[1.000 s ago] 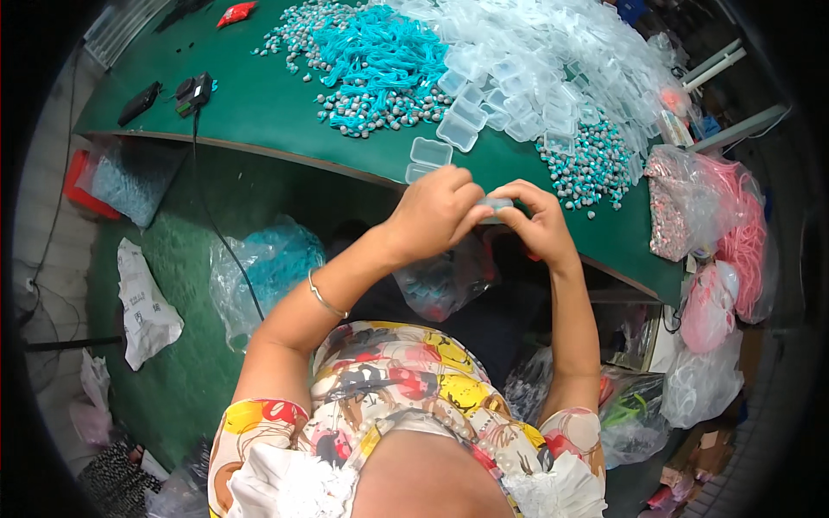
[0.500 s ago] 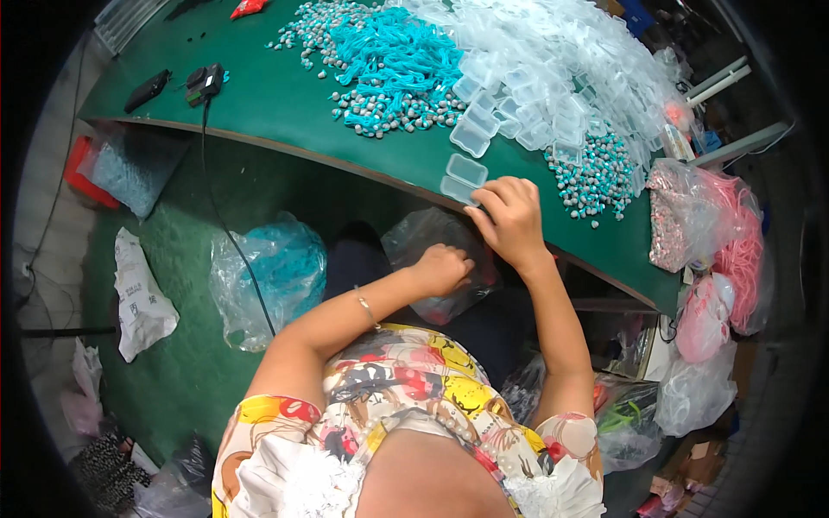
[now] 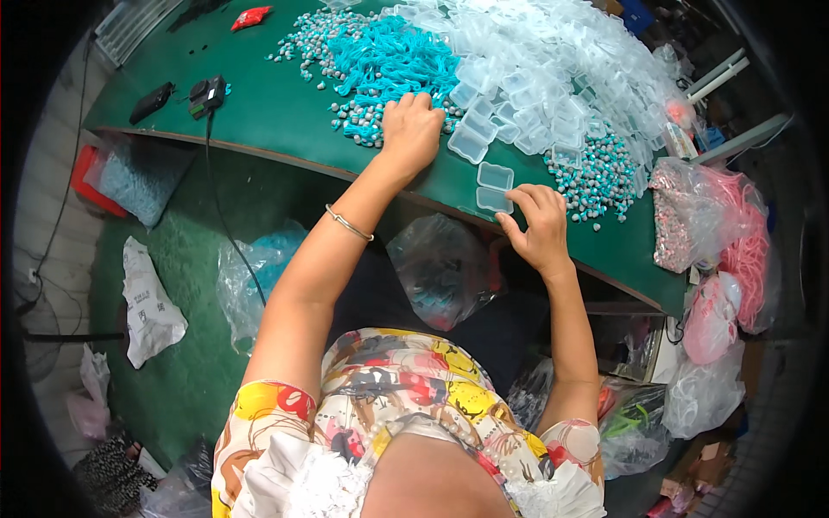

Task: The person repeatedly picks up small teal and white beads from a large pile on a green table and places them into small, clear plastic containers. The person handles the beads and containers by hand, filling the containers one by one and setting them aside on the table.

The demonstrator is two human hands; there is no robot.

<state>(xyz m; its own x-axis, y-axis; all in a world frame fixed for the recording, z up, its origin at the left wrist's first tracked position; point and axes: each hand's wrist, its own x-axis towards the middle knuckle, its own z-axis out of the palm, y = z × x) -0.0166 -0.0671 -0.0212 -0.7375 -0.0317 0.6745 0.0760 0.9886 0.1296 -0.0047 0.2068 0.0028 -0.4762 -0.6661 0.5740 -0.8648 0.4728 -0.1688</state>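
My right hand (image 3: 540, 226) grips the near corner of a small clear plastic box (image 3: 495, 176) between thumb and fingers. The box lies opened out flat near the table's front edge, its two halves showing nothing inside. My left hand (image 3: 413, 134) reaches onto the table with its fingers curled down at the near side of a heap of turquoise cords (image 3: 393, 56). Grey-and-turquoise beads (image 3: 361, 129) lie about its fingers. Those fingertips are hidden, so what they hold cannot be made out. Another clear box (image 3: 471, 138) sits between the hands.
A large heap of clear plastic boxes (image 3: 561, 52) covers the table's far right. Loose beads (image 3: 596, 177) lie right of my right hand. A black device with a cable (image 3: 207, 97) stands at the left. Bags with pink cords (image 3: 743, 250) hang off the right end.
My left hand has moved from above my lap up to the cord and bead heap. The opened box and my right hand have shifted a little to the right.
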